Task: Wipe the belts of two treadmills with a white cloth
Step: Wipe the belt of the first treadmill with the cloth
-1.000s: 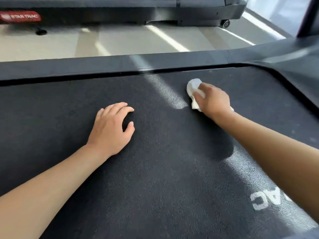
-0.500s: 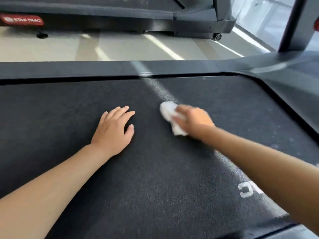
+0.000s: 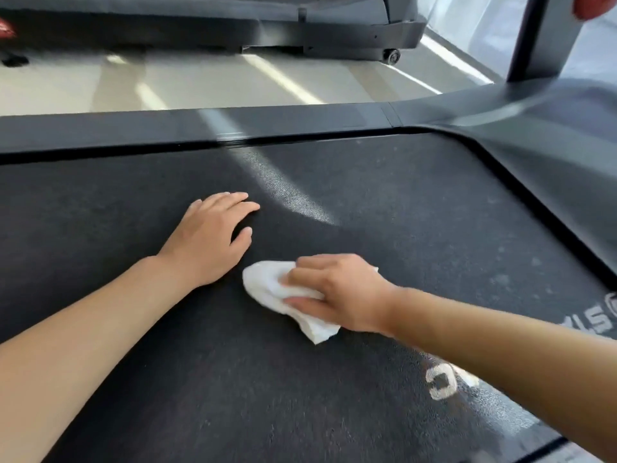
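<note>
The near treadmill's belt point(image 3: 300, 396) fills most of the view, dark and pebbled, with a grey side rail point(image 3: 200, 127) along its far edge and a curved motor cover point(image 3: 551, 135) at the right. Beyond a strip of pale floor point(image 3: 200, 85) stands the second treadmill point(image 3: 233, 25), its belt not in reach from here. White lettering point(image 3: 442, 385) is printed on the near belt toward the lower right, partly hidden by the forearm.

The left hand point(image 3: 207, 242) lies flat on the belt, fingers spread and holding nothing — it looks like a brace for the lean. The right hand point(image 3: 340, 292) is closed over the white cloth point(image 3: 277, 292), fingers and thumb pressing the bunched fabric down against the belt, just beside the left hand.

What has changed: a second ago the cloth was up near the far rail, well apart from the left hand; half a second ago it was midway; now it has been drawn toward the person across the belt's width (the view has also tilted up a little). That reads as one full pull stroke across this patch, so I judge the wiping of the first belt to be under way, not finished — pale specks point(image 3: 500, 255) show on the belt to the right, near the motor cover, and the second belt is yet to be done.
</note>
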